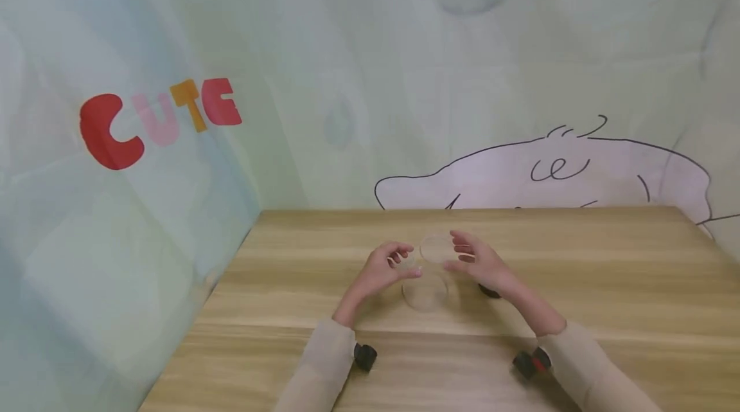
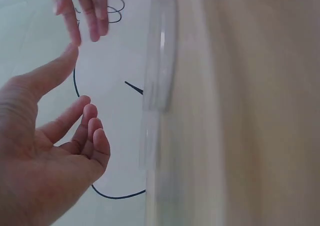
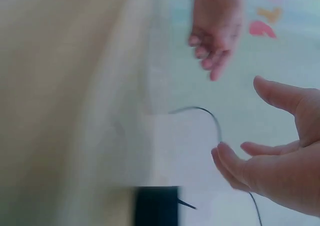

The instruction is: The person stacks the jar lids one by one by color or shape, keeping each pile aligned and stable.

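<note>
Two clear, shallow round dishes lie on the wooden table, a near dish [image 1: 424, 291] and a far dish [image 1: 435, 249]. In the left wrist view, a clear dish [image 2: 161, 50] shows edge-on with an upright rim. My left hand [image 1: 388, 269] hovers over the table left of the dishes, thumb and fingers apart and loosely bent. Facing it from the right is my right hand [image 1: 481, 263], its fingertips overlapping the far dish's edge in the head view. Both wrist views show bare space between each thumb and fingers [image 3: 232, 161].
A small black object [image 1: 490, 291] sits on the table beneath my right hand, partly hidden by it. Behind the wooden table [image 1: 324, 232] hangs a pale cloth backdrop with a cartoon drawing [image 1: 584, 174]. Coloured letters [image 1: 112, 132] mark the cloth at the left.
</note>
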`<state>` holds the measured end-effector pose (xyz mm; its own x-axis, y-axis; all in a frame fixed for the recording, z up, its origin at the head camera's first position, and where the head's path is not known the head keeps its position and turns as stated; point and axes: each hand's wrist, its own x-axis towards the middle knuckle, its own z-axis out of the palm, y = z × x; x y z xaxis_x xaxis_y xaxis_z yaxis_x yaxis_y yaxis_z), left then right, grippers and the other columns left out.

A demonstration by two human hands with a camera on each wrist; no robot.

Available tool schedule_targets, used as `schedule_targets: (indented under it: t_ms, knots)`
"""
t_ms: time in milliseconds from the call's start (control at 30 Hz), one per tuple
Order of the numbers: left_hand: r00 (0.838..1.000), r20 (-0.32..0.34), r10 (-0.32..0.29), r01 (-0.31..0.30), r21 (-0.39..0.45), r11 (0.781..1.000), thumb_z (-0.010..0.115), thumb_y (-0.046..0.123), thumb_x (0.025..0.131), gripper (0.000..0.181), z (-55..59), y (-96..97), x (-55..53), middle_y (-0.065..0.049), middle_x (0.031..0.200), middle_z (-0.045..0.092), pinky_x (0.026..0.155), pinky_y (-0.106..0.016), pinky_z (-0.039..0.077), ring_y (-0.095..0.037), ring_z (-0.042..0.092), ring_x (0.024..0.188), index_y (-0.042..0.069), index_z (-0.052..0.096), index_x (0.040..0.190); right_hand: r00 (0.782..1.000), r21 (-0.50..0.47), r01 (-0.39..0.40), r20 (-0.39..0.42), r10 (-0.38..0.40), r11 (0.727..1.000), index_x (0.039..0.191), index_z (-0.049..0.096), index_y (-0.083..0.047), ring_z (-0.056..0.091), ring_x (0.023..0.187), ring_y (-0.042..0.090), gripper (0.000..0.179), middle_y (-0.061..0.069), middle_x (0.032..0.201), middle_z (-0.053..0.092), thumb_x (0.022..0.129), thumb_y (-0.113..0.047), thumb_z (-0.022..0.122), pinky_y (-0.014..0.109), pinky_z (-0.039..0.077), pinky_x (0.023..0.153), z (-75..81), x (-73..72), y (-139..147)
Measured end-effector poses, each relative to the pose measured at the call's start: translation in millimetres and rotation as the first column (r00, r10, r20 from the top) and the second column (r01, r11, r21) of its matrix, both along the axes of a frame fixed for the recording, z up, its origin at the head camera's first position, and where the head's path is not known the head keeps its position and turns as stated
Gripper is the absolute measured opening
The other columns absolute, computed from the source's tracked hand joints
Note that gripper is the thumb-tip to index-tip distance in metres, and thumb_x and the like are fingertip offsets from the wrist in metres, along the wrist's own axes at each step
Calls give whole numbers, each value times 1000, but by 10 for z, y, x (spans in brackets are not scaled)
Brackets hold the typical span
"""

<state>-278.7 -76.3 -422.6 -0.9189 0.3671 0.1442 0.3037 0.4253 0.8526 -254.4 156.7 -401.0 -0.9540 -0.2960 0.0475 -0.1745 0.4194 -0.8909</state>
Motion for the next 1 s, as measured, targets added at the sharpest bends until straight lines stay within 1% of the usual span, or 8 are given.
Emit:
schedule_targets:
  t_ms: [133,233,333,433,567,667,833,1000]
  knots:
    - [998,41,50,-54,97,994,77,12,81,44,-20,157,-119,-18,100,59,74,-22,42,-20,51,87,-4,63,119,999,-27,22,27,-21,999,150,28,1,39,137,46,69,31,150,35,94,-19,64,57,38,110,77,-114,54]
    - [991,91,100,-115,179,977,77,12,81,42,-31,270,-205,-12,93,55,70,-22,39,-14,45,81,-5,64,117,998,-27,50,41,-49,998,150,30,-1,37,139,45,67,29,151,35,95,-21,63,57,37,111,78,-198,59]
    - [980,124,154,-178,214,961,79,13,80,43,-50,338,-276,-14,96,57,68,-22,37,-13,43,79,-5,64,117,995,-33,76,68,-74,997,149,32,-1,35,140,45,66,30,151,35,95,-21,63,57,35,112,39,-290,12]
    - [971,133,196,-219,188,957,80,13,79,46,-90,352,-324,-18,106,62,70,-23,39,-15,47,83,-3,64,119,987,-51,109,123,-102,993,149,31,1,34,140,46,67,30,151,34,94,-18,63,58,33,113,-23,-370,-57]
    - [972,124,201,-217,129,968,80,8,78,47,-157,339,-377,-20,115,64,81,-29,48,-23,56,96,-3,62,121,969,-64,184,182,-169,981,149,30,2,32,140,46,68,30,152,32,92,-12,64,58,30,115,-93,-428,-131]
    - [974,109,200,-212,111,971,78,4,78,46,-183,343,-416,-20,118,65,91,-38,51,-30,59,105,-4,62,121,957,-67,223,204,-206,972,149,30,4,30,141,47,69,31,152,31,90,-7,65,57,28,116,-123,-451,-165]
    - [979,71,193,-199,94,976,78,2,77,45,-175,390,-471,-18,119,67,93,-40,50,-31,59,108,-2,64,120,948,-46,240,226,-224,970,148,28,7,30,140,48,72,33,151,29,86,2,64,57,27,116,-168,-477,-173]
    - [977,94,193,-199,52,979,78,3,76,45,-173,430,-488,-14,121,66,94,-40,48,-29,55,110,0,64,119,950,-22,222,232,-211,975,148,26,9,31,139,49,77,35,151,29,82,6,64,57,26,116,-218,-493,-151]
